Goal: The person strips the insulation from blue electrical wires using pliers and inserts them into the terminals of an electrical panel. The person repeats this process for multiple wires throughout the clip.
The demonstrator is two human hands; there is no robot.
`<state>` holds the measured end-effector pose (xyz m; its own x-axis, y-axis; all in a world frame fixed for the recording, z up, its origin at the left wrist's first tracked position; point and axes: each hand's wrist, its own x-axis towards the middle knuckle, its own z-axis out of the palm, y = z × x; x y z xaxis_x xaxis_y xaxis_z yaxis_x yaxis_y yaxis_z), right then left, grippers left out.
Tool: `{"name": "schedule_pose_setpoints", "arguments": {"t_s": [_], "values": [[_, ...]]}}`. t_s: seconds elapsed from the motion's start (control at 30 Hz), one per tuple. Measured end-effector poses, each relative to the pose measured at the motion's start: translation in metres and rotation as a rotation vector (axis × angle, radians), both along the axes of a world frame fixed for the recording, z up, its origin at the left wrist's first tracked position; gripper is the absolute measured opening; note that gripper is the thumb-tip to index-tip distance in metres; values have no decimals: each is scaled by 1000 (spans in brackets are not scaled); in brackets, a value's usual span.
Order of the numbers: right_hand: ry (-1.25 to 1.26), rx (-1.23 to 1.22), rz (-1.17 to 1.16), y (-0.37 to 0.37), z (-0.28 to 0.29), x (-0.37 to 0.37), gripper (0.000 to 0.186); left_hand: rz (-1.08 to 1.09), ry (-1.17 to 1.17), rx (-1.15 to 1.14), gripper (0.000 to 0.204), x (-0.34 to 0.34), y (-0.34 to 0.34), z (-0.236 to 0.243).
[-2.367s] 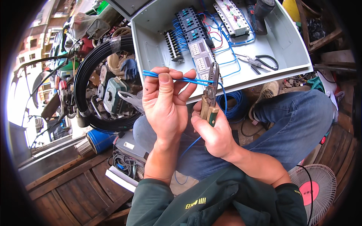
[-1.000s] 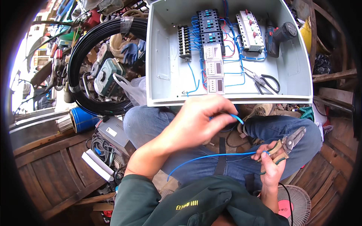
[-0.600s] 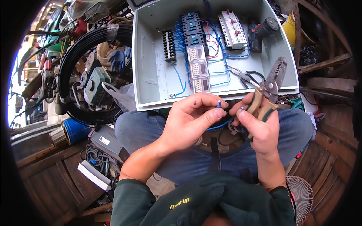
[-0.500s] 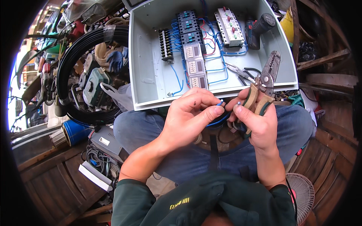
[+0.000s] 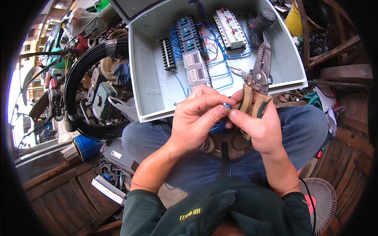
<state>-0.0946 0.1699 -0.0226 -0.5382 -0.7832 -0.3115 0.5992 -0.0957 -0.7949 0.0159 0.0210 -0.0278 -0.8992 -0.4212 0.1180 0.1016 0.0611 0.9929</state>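
Observation:
My left hand pinches short blue wire ends between thumb and index finger, just below the near edge of a grey metal enclosure. My right hand grips wire-stripping pliers by their tan-and-green handles, jaws pointing up, with its thumb tip close beside the same wire ends. Inside the enclosure are a terminal strip, black contactors, white timers, a row of white breakers, blue and red wiring, a drill, and a second pair of pliers, partly hidden.
I sit with bent jeaned legs. At left lie a black cable coil, a teal case, a blue drum, a grey machine and clutter. A fan stands at lower right, wooden frames behind it.
My hands have come together at the wire ends. The pliers, earlier closed around two blue wires and then lowered to the right, are raised upright again with the wires outside their jaws.

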Motion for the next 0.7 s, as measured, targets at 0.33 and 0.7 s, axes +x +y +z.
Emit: {"name": "schedule_pose_setpoints", "arguments": {"t_s": [0.33,0.7], "values": [[-207,-145,112,-10,-38,48,24,119,229,394,17,8,-19,8],[-523,-134,169,-5,-39,33,19,44,79,673,18,23,-44,21]]}}
